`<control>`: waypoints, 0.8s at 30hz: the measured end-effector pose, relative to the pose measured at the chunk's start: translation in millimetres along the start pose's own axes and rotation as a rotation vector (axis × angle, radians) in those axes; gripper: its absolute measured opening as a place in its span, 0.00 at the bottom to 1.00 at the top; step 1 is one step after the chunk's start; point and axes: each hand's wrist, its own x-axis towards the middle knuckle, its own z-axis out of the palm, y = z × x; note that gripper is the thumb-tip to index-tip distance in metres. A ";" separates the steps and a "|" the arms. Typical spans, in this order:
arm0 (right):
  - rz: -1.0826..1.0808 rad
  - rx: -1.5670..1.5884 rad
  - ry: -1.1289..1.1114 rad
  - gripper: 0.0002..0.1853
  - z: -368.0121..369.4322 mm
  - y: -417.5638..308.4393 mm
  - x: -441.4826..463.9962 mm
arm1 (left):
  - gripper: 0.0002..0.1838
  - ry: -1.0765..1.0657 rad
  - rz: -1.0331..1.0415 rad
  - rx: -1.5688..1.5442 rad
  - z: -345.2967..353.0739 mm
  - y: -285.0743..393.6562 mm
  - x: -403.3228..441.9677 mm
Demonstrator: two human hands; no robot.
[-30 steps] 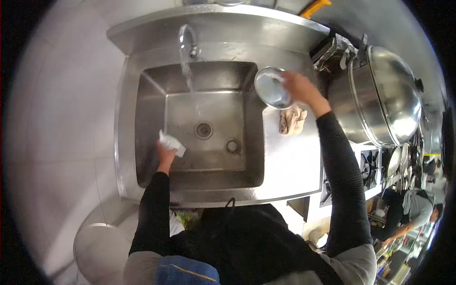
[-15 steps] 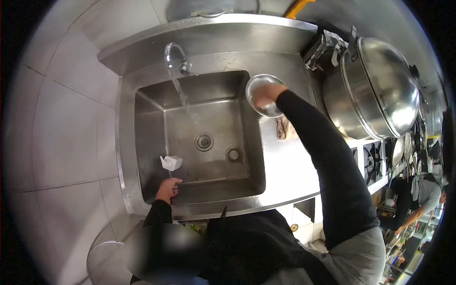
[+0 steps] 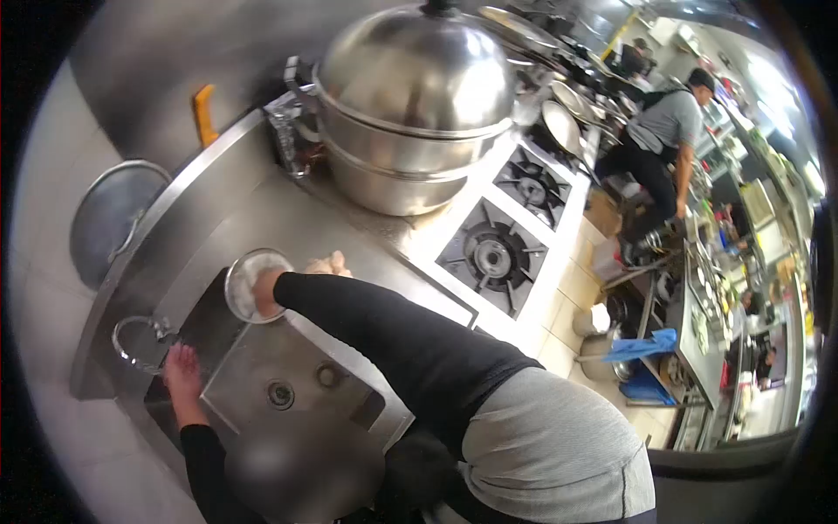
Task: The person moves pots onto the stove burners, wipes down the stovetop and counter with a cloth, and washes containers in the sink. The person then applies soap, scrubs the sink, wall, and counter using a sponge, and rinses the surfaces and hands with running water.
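Note:
My left hand (image 3: 182, 374) is raised at the spout of the curved metal faucet (image 3: 122, 345), fingers stretched out and nothing visible in it. My right hand (image 3: 264, 293) reaches into a round metal bowl (image 3: 230, 288) on the counter by the sink's corner. Its fingers are hidden inside the bowl and blurred. A crumpled brownish cloth (image 3: 327, 264) lies beside the bowl, partly behind my right sleeve. Below my hands is the steel sink (image 3: 253, 371), with a round drain (image 3: 279, 395) showing. My head and arms cover part of the basin.
A large domed steamer pot (image 3: 401, 113) stands on the counter, next to gas burners (image 3: 493, 253). Crumpled foil (image 3: 286, 131) is beside it. An orange handle (image 3: 205, 113) leans at the back wall. Another person (image 3: 668, 131) works at the right, near a shelf-lined counter.
The view has swung right toward the stove. My left hand has moved from the sink's front, near a white pump bottle, up to the faucet. My right hand stays in the bowl.

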 end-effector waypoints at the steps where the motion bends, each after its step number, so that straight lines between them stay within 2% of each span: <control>1: -0.066 0.006 -0.008 0.32 -3.3 1.0 -4.3 | 0.21 -0.046 -0.050 0.065 -10.4 3.2 1.3; 2: -0.176 -0.002 -0.020 0.30 -5.3 8.5 -4.6 | 0.23 0.011 -0.001 0.150 8.8 6.1 -18.2; 3: -0.334 -0.023 -0.030 0.29 -9.4 17.4 -2.3 | 0.24 -0.072 0.125 0.264 17.1 8.3 -41.5; 4: -0.505 -0.057 -0.037 0.28 -14.1 28.7 3.2 | 0.23 0.026 0.171 0.404 37.2 22.0 -79.1; 5: -0.616 -0.073 -0.047 0.27 -26.5 33.2 9.2 | 0.24 -0.016 0.294 0.660 49.5 38.5 -119.5; 6: -0.647 -0.076 -0.062 0.27 -44.7 34.0 9.2 | 0.25 0.029 0.312 0.924 46.3 51.5 -144.8; 7: -0.502 -0.034 -0.049 0.27 -74.5 22.6 -2.7 | 0.27 0.046 0.296 1.191 30.1 62.3 -162.3; 8: -0.358 0.012 -0.032 0.28 -106.5 11.3 -14.7 | 0.27 0.106 0.297 1.178 -2.2 62.6 -178.9; 10: -0.444 0.233 0.168 0.26 -156.4 13.5 -31.1 | 0.30 0.279 0.493 1.364 -71.1 28.8 -201.8; 12: -0.251 0.240 0.423 0.26 -182.0 11.2 -16.9 | 0.34 0.526 0.524 1.545 -159.7 -14.4 -210.5; 14: 0.157 0.273 0.524 0.35 -206.6 7.6 6.2 | 0.41 0.564 0.488 1.711 -200.8 -48.7 -230.5; 15: 0.156 0.274 0.538 0.35 -205.7 6.6 29.9 | 0.41 0.568 0.503 1.709 -199.7 -58.2 -236.7; 17: 0.069 0.590 0.923 0.30 -176.7 10.4 100.9 | 0.46 0.626 0.587 1.798 -179.9 -61.6 -243.0; 18: 0.023 0.655 0.903 0.31 -157.6 -23.9 135.6 | 0.46 0.612 0.599 1.796 -178.5 -55.2 -242.6; 20: -0.187 0.428 1.252 0.28 -107.6 -108.7 177.7 | 0.48 0.624 0.492 1.827 -172.3 -57.7 -245.2; 22: -0.190 0.783 0.741 0.29 -121.4 -140.4 142.9 | 0.49 0.604 0.513 1.827 -193.7 -64.9 -239.5; 23: -0.157 0.785 0.751 0.29 -116.2 -109.6 151.9 | 0.50 0.582 0.520 1.828 -196.2 -64.3 -238.4; 24: -0.093 0.673 1.008 0.23 -117.5 -60.1 157.9 | 0.50 0.551 0.530 1.829 -198.0 -68.9 -236.6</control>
